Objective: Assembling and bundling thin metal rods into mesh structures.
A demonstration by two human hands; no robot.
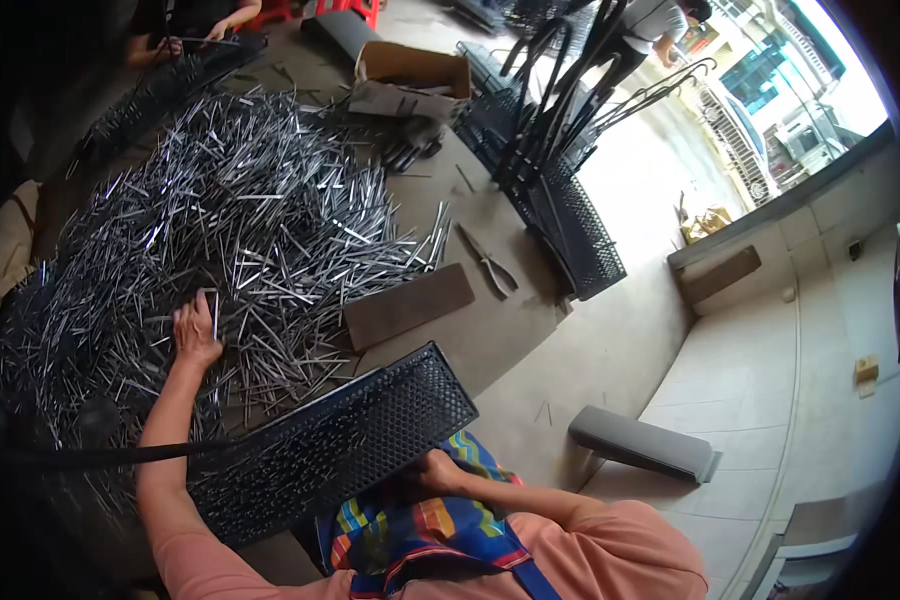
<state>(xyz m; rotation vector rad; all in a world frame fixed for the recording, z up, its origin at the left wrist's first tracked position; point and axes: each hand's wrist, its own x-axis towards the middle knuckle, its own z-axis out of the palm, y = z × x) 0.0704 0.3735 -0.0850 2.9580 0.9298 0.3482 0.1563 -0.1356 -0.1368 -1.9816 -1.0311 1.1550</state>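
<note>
Over the near part of a large heap of thin metal strips, my left hand is closed, with a shiny metal strip showing against its fingers. A black perforated metal panel lies tilted across my lap, on top of a colourful patterned apron. My right hand is closed at the panel's near edge, towards its right end; the panel hides most of its fingers. Beyond the panel, a flat brown block lies against the heap's right side, with pliers beside it.
An open cardboard box stands behind the heap. More black perforated panels with curved rods stand at the back right. A grey padded board lies on the floor to my right. Another person's hands work at the far left.
</note>
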